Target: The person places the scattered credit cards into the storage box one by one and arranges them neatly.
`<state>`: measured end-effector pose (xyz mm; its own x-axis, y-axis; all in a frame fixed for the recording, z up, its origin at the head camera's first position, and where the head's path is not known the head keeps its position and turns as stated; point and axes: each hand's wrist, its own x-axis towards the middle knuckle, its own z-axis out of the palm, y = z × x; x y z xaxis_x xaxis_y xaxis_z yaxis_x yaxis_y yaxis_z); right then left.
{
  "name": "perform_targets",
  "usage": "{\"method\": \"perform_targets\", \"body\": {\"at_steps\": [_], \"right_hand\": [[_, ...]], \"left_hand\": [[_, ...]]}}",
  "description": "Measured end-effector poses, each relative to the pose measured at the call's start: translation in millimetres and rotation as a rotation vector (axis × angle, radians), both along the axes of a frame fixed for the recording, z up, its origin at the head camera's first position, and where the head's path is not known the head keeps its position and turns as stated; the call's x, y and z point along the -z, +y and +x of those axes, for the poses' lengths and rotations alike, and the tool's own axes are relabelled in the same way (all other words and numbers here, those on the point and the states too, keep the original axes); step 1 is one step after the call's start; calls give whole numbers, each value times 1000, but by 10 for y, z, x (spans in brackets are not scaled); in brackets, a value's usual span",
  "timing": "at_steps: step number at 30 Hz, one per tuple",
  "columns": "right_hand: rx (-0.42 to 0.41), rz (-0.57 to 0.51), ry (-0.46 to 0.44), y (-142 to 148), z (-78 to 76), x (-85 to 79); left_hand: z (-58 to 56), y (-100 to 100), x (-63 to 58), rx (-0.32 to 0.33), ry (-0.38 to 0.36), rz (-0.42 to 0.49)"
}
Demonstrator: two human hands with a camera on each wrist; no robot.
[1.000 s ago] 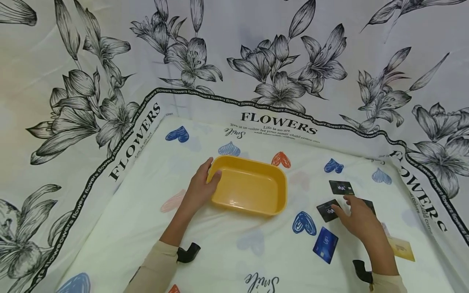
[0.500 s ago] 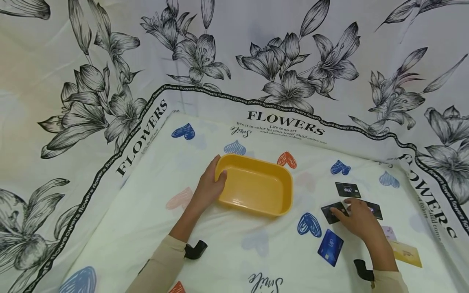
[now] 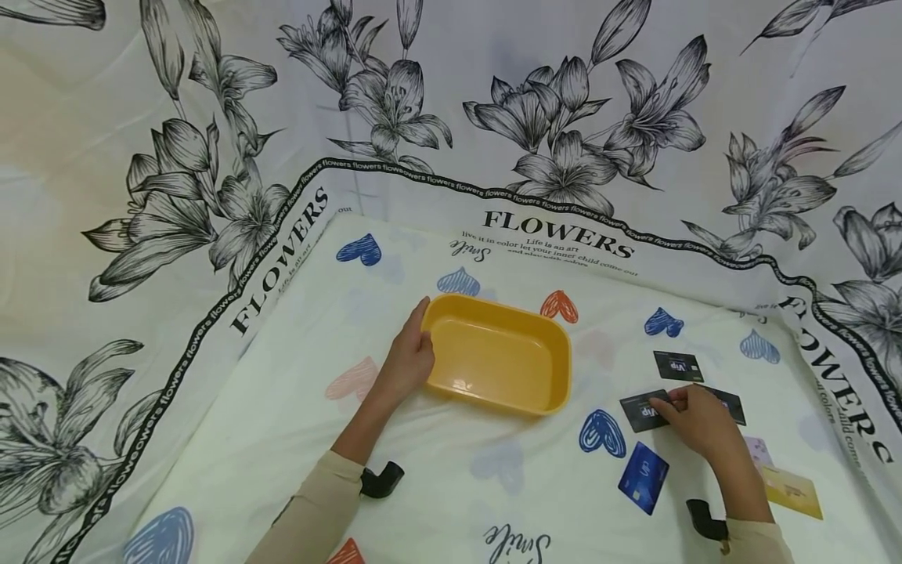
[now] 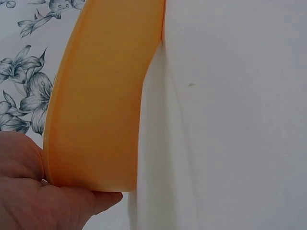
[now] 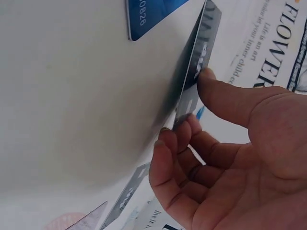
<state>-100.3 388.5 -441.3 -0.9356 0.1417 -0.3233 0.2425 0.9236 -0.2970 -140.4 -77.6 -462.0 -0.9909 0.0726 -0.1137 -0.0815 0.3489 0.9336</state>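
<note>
My left hand [image 3: 409,356] grips the left end of a yellow plastic tray [image 3: 496,352], thumb at the rim and fingers along the outer wall. The left wrist view has the tray's side wall [image 4: 100,105] close up. My right hand [image 3: 698,419] pinches a black VIP card [image 5: 196,72] between thumb and fingers, and the right wrist view has it tilted up from the cloth. Two more black cards lie by that hand, one card [image 3: 678,366] beyond it and one card [image 3: 733,404] partly hidden behind it. A blue VIP card [image 3: 644,478] lies on the near side.
Right of the right forearm lie a gold card [image 3: 792,492] and a pink card [image 3: 758,450], partly covered. A white cloth [image 3: 451,478] printed with hearts spreads under everything. Behind it hangs a flower-patterned sheet [image 3: 458,102].
My right thumb and fingers have closed on the black card, which has begun to tilt. My left hand keeps its grip on the tray. The head view has shifted slightly.
</note>
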Motion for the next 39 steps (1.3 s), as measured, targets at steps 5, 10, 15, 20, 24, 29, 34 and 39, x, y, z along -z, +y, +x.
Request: {"method": "perform_targets", "body": {"at_steps": [5, 10, 15, 20, 24, 29, 34, 39], "right_hand": [[8, -18, 25, -11, 10, -26], [17, -20, 48, -3, 61, -34], [9, -80, 37, 25, 97, -30], [34, -178, -23, 75, 120, 8], [58, -278, -59, 131, 130, 28], [102, -433, -63, 145, 138, 3], [92, -564, 8, 63, 127, -99], [67, -573, 63, -38, 61, -193]], "left_hand": [[-15, 15, 5, 2, -3, -1], [-17, 27, 8, 3, -28, -9], [10, 33, 15, 2, -46, -5], [51, 29, 30, -14, -56, -9], [61, 24, 41, -17, -47, -13], [62, 17, 27, -7, -21, -7], [53, 11, 11, 3, -6, 5], [24, 8, 11, 4, -12, 9]]}}
